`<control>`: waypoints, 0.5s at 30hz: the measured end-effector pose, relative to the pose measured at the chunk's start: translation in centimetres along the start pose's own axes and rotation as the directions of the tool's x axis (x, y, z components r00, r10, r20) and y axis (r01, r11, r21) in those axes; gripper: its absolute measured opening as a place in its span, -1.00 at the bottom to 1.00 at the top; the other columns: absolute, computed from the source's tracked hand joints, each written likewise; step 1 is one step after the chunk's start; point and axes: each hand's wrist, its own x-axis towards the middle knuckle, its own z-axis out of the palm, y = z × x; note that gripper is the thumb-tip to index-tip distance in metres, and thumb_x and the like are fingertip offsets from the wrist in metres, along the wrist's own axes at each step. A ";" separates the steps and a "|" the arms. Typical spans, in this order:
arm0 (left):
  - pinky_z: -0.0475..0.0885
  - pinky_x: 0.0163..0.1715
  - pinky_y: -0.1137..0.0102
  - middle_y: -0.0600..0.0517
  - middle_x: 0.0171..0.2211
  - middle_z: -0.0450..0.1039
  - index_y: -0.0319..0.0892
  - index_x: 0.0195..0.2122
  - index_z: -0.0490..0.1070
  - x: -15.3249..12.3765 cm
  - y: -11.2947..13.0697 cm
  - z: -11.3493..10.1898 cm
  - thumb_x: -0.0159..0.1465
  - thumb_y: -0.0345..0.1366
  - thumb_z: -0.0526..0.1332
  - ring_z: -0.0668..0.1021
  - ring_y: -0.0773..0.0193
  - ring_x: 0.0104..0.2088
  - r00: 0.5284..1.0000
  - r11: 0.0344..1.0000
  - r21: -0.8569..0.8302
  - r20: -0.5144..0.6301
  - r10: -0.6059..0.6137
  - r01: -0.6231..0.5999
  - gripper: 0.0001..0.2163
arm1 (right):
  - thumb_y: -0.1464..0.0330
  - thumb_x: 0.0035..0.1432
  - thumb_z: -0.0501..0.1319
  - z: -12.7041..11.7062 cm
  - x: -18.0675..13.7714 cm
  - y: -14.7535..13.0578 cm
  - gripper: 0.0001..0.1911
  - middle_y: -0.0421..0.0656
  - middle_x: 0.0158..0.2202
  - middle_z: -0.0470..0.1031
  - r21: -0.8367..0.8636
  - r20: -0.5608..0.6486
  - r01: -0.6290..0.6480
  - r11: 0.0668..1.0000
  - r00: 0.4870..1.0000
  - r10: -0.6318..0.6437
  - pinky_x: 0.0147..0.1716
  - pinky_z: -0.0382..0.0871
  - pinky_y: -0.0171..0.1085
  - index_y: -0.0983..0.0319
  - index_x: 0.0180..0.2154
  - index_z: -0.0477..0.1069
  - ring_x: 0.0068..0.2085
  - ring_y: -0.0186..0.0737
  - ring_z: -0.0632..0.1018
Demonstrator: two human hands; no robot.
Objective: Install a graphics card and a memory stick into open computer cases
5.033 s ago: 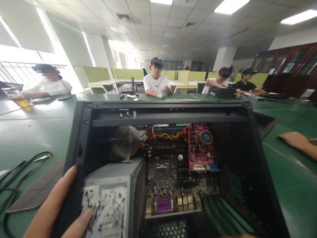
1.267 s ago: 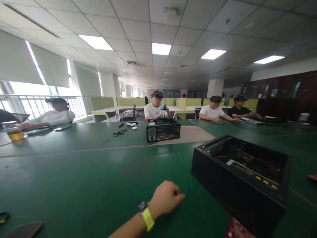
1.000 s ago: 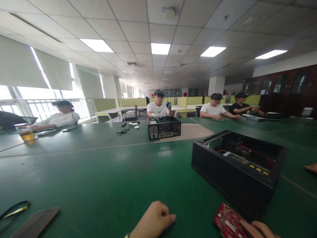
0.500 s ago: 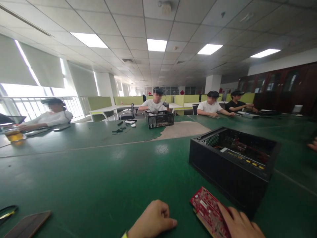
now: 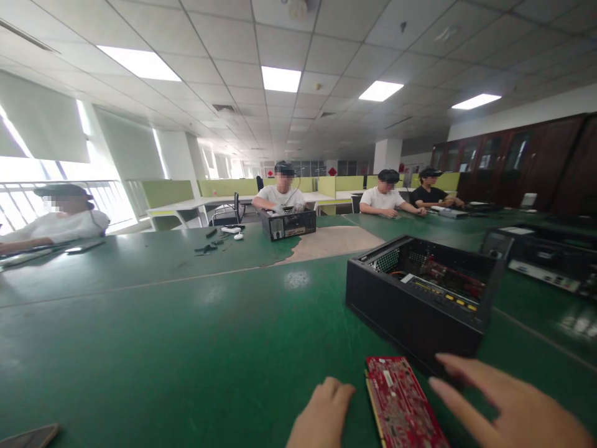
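Observation:
A red circuit card (image 5: 401,404) lies flat on the green table (image 5: 163,336) at the bottom centre. My left hand (image 5: 324,417) rests just left of the card with its fingers curled in, nothing visible in it. My right hand (image 5: 504,404) hovers to the right of the card with its fingers spread, apart from it. Behind the card stands an open black computer case (image 5: 415,298) with red and yellow parts inside.
Another open case (image 5: 541,258) sits at the right, and a third case (image 5: 288,224) stands before a seated person at the far side. Small tools (image 5: 219,239) lie near it. Several other people sit around the table. A flat brown object (image 5: 28,435) shows at bottom left.
My right hand has let go of the red card and lifted off to the right with its fingers spread. The card now lies flat. The view has swung right.

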 end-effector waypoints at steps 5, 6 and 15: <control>0.41 -0.08 -0.09 -0.10 0.10 0.39 0.12 0.21 0.22 4.5 5.0 10.2 0.26 -0.01 0.09 0.42 -0.19 0.07 0.969 0.952 0.256 -0.139 0.205 -0.165 -0.52 | -0.17 0.07 0.04 -3.6 7.3 3.9 -0.18 0.06 0.09 0.42 -0.228 -0.067 0.010 0.974 0.997 -0.026 0.07 0.34 0.08 0.32 0.12 0.32 0.09 0.14 0.42; 0.42 -0.10 -0.10 -0.11 0.07 0.42 0.12 0.20 0.24 5.1 5.6 11.4 0.25 0.02 0.09 0.44 -0.21 0.05 0.960 0.935 0.310 -0.162 0.228 -0.170 -0.51 | -0.16 0.06 0.04 -3.6 8.6 4.3 -0.14 0.11 0.09 0.41 -0.269 0.001 0.046 0.962 0.999 -0.048 0.09 0.31 0.09 0.38 0.14 0.30 0.10 0.17 0.42; 0.47 -0.12 -0.04 0.06 0.04 0.46 0.21 -0.03 0.45 3.1 2.5 10.3 0.29 0.10 -0.04 0.52 -0.07 -0.01 0.941 0.892 0.423 -0.205 0.268 -0.162 -0.62 | -0.11 0.02 0.10 -3.9 11.3 4.4 -0.14 -0.03 0.22 0.28 -0.104 0.241 0.067 0.992 0.970 -0.040 0.19 0.18 -0.05 0.27 0.23 0.18 0.19 0.03 0.34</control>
